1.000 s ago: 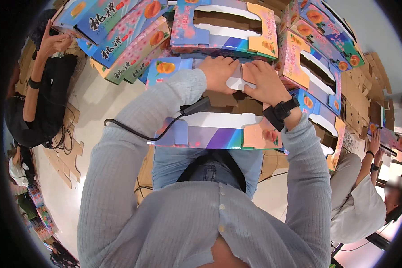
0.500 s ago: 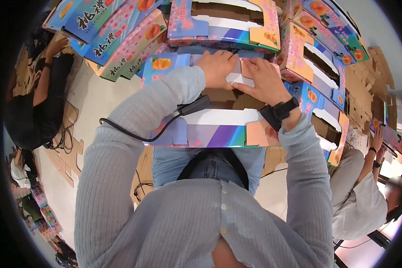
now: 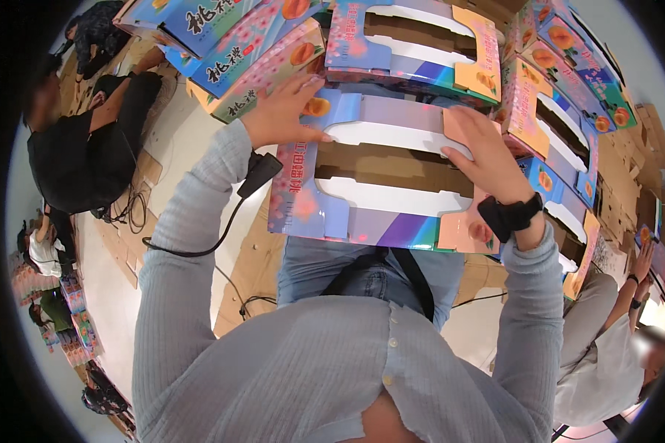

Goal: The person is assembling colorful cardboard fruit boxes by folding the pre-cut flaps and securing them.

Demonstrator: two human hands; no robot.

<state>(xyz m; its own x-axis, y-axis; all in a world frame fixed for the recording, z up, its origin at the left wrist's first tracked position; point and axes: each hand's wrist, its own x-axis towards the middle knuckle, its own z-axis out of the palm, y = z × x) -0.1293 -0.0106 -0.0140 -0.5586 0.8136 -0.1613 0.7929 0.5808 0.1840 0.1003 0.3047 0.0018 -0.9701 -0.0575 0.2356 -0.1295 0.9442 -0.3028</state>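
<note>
In front of my lap sits a colourful fruit gift box (image 3: 388, 227), printed with blossoms and peaches. White-edged flaps frame the long opening in its top, and its brown inside shows. My left hand (image 3: 284, 112) is open, fingers spread, at the box's far left corner, its thumb touching the top near the opening. Across the far right end of the same top lies my right hand (image 3: 484, 151), fingers stretched over the peach-coloured panel and thumb pointing at the opening's edge. A black band is on the right wrist, and a black device with a cable hangs by the left one.
A similar box (image 3: 414, 70) stands just beyond. Stacked boxes (image 3: 233, 55) rise at the far left, others (image 3: 547, 111) at the right. Flattened cardboard (image 3: 632, 177) lies farther right. A person in black (image 3: 89, 148) sits left; another in white (image 3: 606, 340) works at right.
My hands have drawn apart from the middle of the far flap. The left went to the far left corner, the right toward the right end. The whole view has shifted slightly.
</note>
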